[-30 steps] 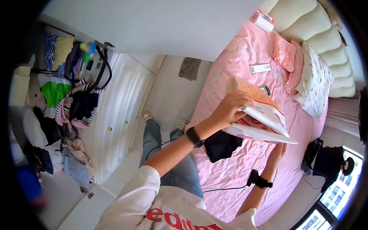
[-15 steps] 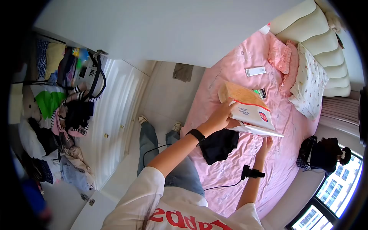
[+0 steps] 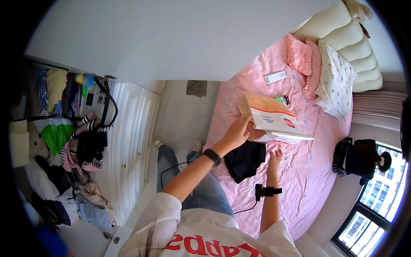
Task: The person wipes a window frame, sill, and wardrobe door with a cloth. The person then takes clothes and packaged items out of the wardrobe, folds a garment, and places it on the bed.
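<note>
My left hand (image 3: 236, 133) is closed on the open edge of a white paper bag (image 3: 274, 120) with a brown inside, a red stripe and a red-and-blue logo. The bag is tilted, its mouth gaping toward my left hand. My right hand (image 3: 275, 158) is just below the bag's lower edge, apart from it. Its fingers are loosely bent and spaced, with nothing visible in them. Under the bag and beside my left wrist, a black folded garment (image 3: 245, 162) lies on the pink bedspread (image 3: 299, 184).
A white box (image 3: 275, 77) and a small green-and-black packet (image 3: 283, 100) lie on the bed, near pink pillows (image 3: 299, 55). At left, an open wardrobe holds piled clothes (image 3: 87, 145). A large pale panel (image 3: 141, 38) spans the top. A dark backpack (image 3: 355, 160) is by the window.
My right hand has drawn away from the bag's lower edge, down and left. My left hand still holds the bag, which has shifted slightly. The view has turned a little.
</note>
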The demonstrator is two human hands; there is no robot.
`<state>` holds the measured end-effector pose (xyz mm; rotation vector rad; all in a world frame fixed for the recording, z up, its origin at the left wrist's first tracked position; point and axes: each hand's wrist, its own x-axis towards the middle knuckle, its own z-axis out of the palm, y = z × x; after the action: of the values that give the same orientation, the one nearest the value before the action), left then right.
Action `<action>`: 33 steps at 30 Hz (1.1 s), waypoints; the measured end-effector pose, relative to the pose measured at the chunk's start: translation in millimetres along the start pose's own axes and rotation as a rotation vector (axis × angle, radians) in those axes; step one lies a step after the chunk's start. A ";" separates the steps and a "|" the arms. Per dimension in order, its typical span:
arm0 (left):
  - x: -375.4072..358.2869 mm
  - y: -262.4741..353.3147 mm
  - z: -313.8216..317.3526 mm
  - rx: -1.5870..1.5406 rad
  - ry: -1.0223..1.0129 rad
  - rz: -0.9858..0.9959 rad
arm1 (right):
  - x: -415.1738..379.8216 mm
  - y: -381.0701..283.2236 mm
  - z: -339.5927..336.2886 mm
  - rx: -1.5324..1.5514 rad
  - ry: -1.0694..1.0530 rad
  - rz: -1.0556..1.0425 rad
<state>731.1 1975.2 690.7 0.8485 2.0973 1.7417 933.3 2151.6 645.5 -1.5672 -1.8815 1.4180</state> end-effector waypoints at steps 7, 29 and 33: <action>-91.7 -21.9 -76.6 -0.188 -0.218 -0.384 | -59.5 -5.3 32.2 0.236 -0.241 0.290; -170.6 38.2 -440.1 -0.300 0.140 -0.392 | -235.3 -165.4 182.6 0.132 -0.675 -0.159; -121.3 58.1 -429.0 -0.313 -0.080 -0.265 | -269.1 -210.6 133.4 0.228 -0.496 -0.265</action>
<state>600.0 1567.5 827.4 0.5157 1.7318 1.7930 809.9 1871.4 847.5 -0.8746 -1.9960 1.9335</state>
